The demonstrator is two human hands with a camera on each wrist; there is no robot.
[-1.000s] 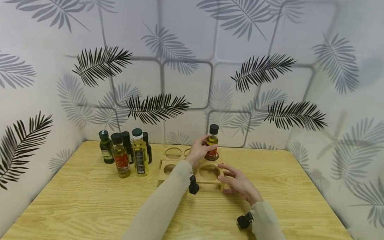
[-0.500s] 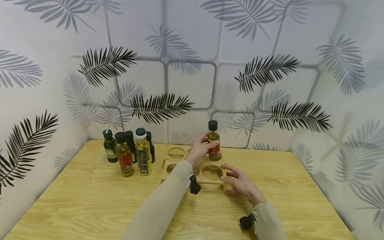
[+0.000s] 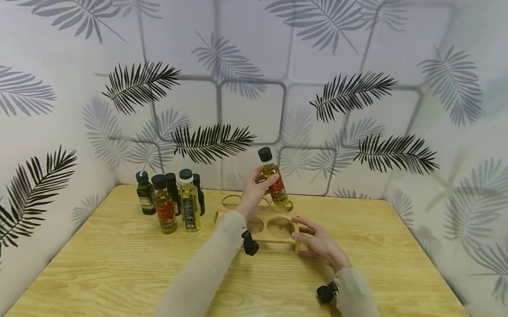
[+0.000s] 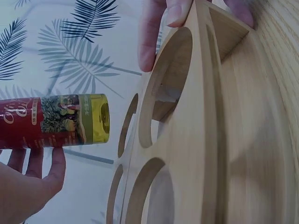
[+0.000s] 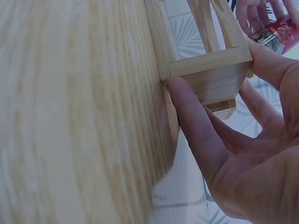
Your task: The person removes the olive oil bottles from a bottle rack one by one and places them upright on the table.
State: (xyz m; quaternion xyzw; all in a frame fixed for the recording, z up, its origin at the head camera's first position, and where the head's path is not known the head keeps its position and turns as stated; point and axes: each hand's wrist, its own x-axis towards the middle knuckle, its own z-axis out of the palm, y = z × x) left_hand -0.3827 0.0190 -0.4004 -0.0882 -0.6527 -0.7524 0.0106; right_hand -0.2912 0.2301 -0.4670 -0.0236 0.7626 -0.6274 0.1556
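Observation:
My left hand (image 3: 254,190) grips a small olive oil bottle (image 3: 277,189) with a black cap and red label. The bottle leans with its cap to the left, above the back row of the wooden bottle rack (image 3: 272,240). In the left wrist view, a gap separates the bottle's base (image 4: 100,118) from the rack's round holes. My right hand (image 3: 324,246) holds the rack's right end. In the right wrist view, the thumb and fingers span the rack's end panel (image 5: 212,79), and one fingertip (image 5: 176,84) lies at its lower edge.
Left of the rack stand several bottles: another red-labelled oil bottle (image 3: 165,213), a clear bottle of yellow oil (image 3: 190,205), a green bottle (image 3: 145,194) and dark bottles behind. The wooden table (image 3: 120,266) meets a leaf-patterned wall (image 3: 247,116) at the back.
My left hand has lifted the olive oil bottle out of the back right hole, moved it up and left, and tilted it. My right hand has stayed at the rack's end.

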